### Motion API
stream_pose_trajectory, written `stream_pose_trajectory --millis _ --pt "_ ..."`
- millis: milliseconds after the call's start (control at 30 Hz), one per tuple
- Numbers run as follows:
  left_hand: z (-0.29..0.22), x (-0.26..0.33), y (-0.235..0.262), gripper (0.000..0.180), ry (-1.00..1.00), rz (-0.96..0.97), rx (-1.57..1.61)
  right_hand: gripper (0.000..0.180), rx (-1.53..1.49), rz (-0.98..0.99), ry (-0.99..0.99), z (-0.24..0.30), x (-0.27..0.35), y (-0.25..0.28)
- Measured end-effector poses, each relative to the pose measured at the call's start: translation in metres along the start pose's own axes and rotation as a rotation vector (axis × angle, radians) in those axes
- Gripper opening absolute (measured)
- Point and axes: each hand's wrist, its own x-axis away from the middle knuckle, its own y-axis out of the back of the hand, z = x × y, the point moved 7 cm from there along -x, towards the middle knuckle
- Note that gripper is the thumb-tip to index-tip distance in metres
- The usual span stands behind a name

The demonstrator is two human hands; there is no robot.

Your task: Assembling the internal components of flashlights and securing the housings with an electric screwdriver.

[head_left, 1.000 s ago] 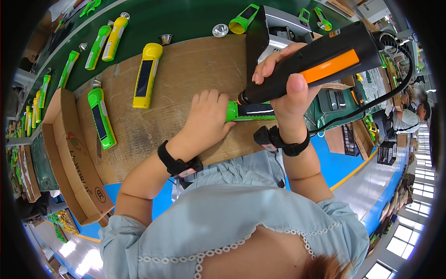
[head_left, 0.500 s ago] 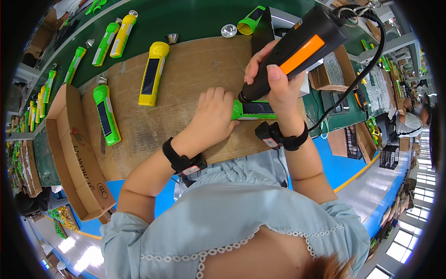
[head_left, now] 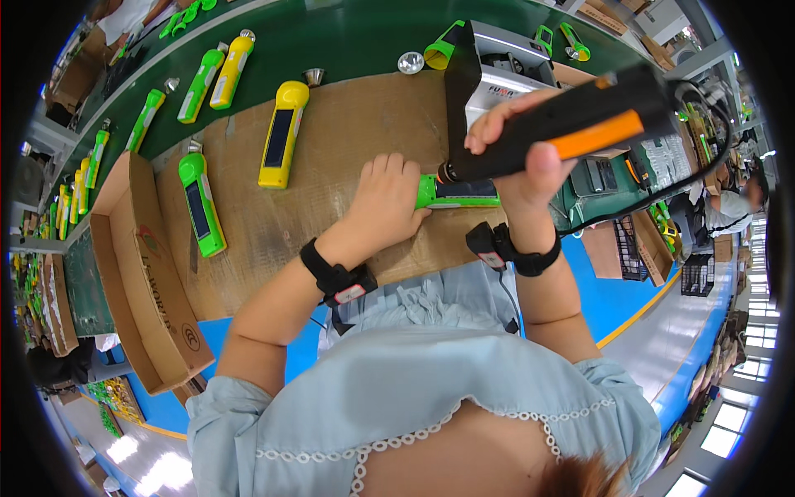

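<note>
My left hand (head_left: 383,199) is closed round the head end of a green flashlight body (head_left: 466,202), which lies sideways on a cardboard sheet (head_left: 339,124). A dark panel shows on the flashlight's upper side. In my right hand (head_left: 534,186) is a black electric screwdriver (head_left: 580,124) with an orange stripe and a cable at its back end. The driver leans steeply to the right, its tip just above the flashlight near my left fingers; whether they touch I cannot tell. To the left on the cardboard lie a yellow flashlight (head_left: 283,137) and a green flashlight (head_left: 201,203).
A long open cardboard box (head_left: 149,282) stands at the left edge. Behind my right hand is a silver-and-black machine (head_left: 509,74). More flashlights (head_left: 199,83) and a loose reflector cup (head_left: 410,63) lie on the green tabletop (head_left: 356,33). The screwdriver's cable trails to the right.
The screwdriver has tipped over toward the right, closer to level, and its tip has shifted slightly right. My left hand stays on the flashlight. The whole view has shifted a little.
</note>
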Motion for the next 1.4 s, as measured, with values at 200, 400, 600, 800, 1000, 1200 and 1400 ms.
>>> stream_pose_trajectory --millis 200,400,600,800,1000,1200,1400 --pt "0.000 -0.003 0.000 0.048 -0.015 0.002 -0.001 0.045 -0.006 -0.007 0.019 0.001 0.015 -0.001" --pt "-0.001 -0.003 0.000 0.047 0.005 0.021 0.015 0.044 -0.009 -0.029 -0.010 -0.003 0.019 0.006" --pt "-0.001 -0.002 -0.002 0.049 0.015 0.034 0.006 0.046 -0.024 -0.055 -0.031 -0.006 0.022 0.008" --pt "-0.001 -0.006 -0.001 0.048 0.017 0.039 0.025 0.046 -0.003 -0.047 -0.019 -0.012 0.025 0.007" --pt "0.004 -0.007 0.001 0.040 -0.015 0.013 0.037 0.047 0.083 -0.040 -0.088 -0.023 0.031 -0.001" --pt "-0.001 -0.007 0.003 0.041 -0.022 0.038 0.014 0.044 0.100 -0.089 -0.096 -0.021 0.038 0.001" --pt "-0.008 -0.007 -0.003 0.042 -0.089 0.033 -0.061 0.042 0.150 -0.059 -0.104 -0.014 0.034 -0.002"
